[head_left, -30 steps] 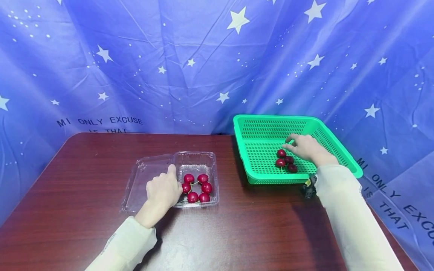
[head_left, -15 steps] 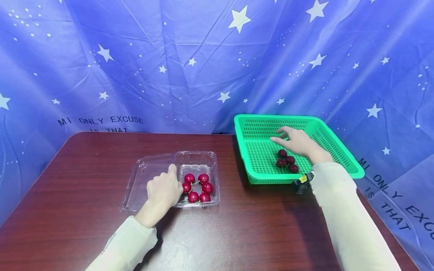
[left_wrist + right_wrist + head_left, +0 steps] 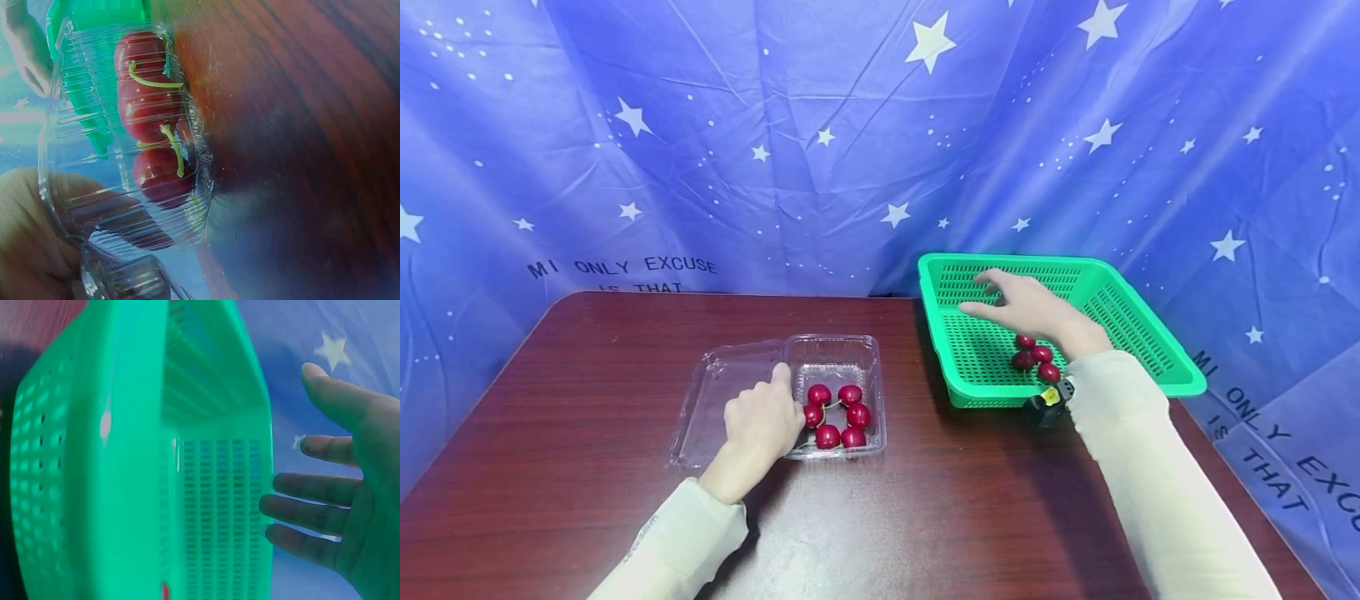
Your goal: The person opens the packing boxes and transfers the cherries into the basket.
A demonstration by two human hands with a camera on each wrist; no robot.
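In the head view, my left hand (image 3: 762, 423) grips the hinge side of a clear plastic clamshell box (image 3: 880, 400), whose lid (image 3: 711, 408) lies folded out to the left. Several red cherries (image 3: 827, 436) with green stems sit in the box; the left wrist view shows some cherries (image 3: 150, 112) through its ribbed wall. My right hand (image 3: 1030, 307) is over the green basket (image 3: 946, 367), fingers apart and holding nothing. Below it, several darker cherries (image 3: 1022, 360) lie on the basket floor, partly hidden by the hand. In the right wrist view the spread fingers (image 3: 312, 512) overlap the basket's rim.
The box and basket stand apart on a dark red-brown wooden table (image 3: 910, 517). A blue star-printed cloth (image 3: 820, 183) hangs behind and to the sides. A small black device (image 3: 1047, 404) is strapped at the right wrist, close to the basket's front rim.
My right hand has moved left and slightly up over the basket, its fingers opening wider. The left hand, the box and its cherries have stayed in place.
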